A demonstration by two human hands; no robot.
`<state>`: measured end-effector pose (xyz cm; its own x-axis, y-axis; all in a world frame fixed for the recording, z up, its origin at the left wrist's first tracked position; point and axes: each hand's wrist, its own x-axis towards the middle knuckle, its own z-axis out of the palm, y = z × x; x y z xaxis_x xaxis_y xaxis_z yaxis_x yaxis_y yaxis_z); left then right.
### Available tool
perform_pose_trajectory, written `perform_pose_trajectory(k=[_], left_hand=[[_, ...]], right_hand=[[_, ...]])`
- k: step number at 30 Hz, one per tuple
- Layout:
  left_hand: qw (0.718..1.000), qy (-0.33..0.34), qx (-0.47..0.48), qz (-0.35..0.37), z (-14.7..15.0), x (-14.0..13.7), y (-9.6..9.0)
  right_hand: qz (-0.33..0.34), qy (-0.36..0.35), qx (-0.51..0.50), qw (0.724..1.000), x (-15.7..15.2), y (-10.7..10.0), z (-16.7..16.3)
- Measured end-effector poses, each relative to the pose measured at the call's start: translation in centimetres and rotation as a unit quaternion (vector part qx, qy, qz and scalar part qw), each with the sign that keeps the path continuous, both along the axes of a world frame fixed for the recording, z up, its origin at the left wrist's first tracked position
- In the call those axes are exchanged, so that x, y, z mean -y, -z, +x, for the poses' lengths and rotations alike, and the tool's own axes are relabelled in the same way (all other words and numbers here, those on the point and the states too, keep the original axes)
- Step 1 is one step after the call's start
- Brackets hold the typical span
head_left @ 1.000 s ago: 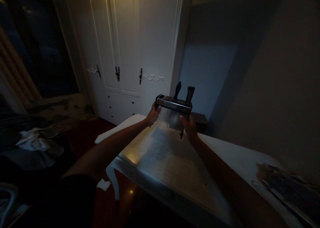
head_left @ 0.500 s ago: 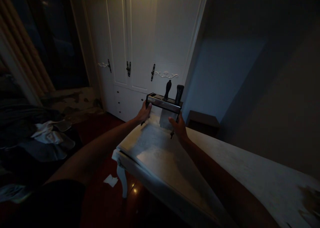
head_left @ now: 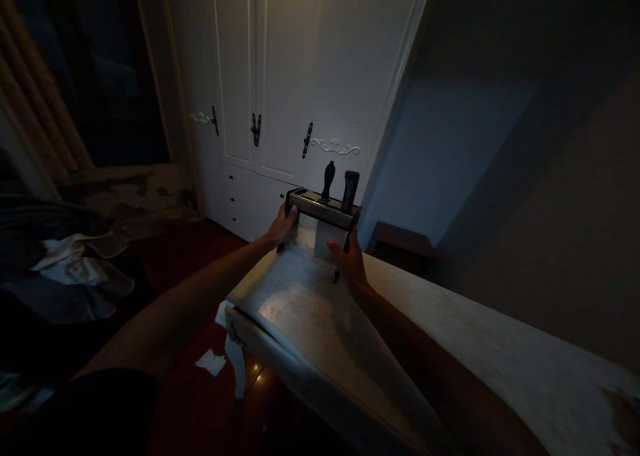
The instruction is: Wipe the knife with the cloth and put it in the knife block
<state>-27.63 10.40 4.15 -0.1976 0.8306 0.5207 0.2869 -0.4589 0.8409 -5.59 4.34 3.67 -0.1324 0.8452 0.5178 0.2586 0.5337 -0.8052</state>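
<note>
Your arms run out low over the pale table (head_left: 450, 349), both bare forearms stretched toward its far-left corner, and that's where the action is. Your left hand (head_left: 283, 226) is clamped on the left end of the knife rack (head_left: 323, 207), thumb up over the top bar, fingers wrapped round the frame. Your right hand (head_left: 350, 264) has the right end, fingers curled up around the leg just under the bar. Both hands are closed on it, firm hold on either side.

The rack stands upright at the far-left corner of the table; in this gloom you can't tell whether its feet touch the top or hang just above it. A broad pale blade (head_left: 327, 239) hangs below the bar between your hands. Up top, two dark handles stick out of the slots: a rounded one (head_left: 327, 178) and, just beside it to the right, a squarer one (head_left: 350, 188).

Down off the table's left edge, a scrap of white paper (head_left: 210, 361) lies on the dark red floor. Further left, a heap of clothes (head_left: 75, 276). Beyond the rack, the white wardrobe (head_left: 300, 76) fills the back, doors closed, and a small dark stool (head_left: 403, 246) sits by the wall past the table's far edge.
</note>
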Motion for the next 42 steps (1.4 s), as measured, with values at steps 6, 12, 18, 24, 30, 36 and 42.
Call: perform_pose_trajectory(k=[6,12,18,24,30,36,42], left_hand=[[0.999,-0.022,0.012,-0.045,-0.1,0.1,-0.2],[0.989,-0.142,0.007,-0.046,0.9,1.4,-1.0],[0.931,-0.311,-0.032,0.189,4.2,4.0,-1.4],[0.926,-0.172,-0.158,0.296,12.5,7.5,-0.8],[0.895,0.040,-0.262,0.358,21.5,9.0,0.9],[0.877,0.219,-0.296,0.308,25.7,7.8,3.8],[0.868,0.285,-0.289,0.287,25.1,6.8,5.6]], right_hand=[[-0.038,0.004,0.018,0.999,0.1,0.2,0.4],[-0.087,-0.076,-0.017,0.993,-0.7,2.0,4.9],[-0.154,-0.064,-0.068,0.984,0.1,5.2,13.4],[-0.141,-0.002,0.015,0.990,3.7,4.2,23.7],[-0.096,0.165,0.089,0.978,10.9,0.3,34.2],[-0.134,0.394,0.318,0.852,18.7,1.2,45.3],[-0.225,0.459,0.444,0.736,23.7,2.7,49.4]])
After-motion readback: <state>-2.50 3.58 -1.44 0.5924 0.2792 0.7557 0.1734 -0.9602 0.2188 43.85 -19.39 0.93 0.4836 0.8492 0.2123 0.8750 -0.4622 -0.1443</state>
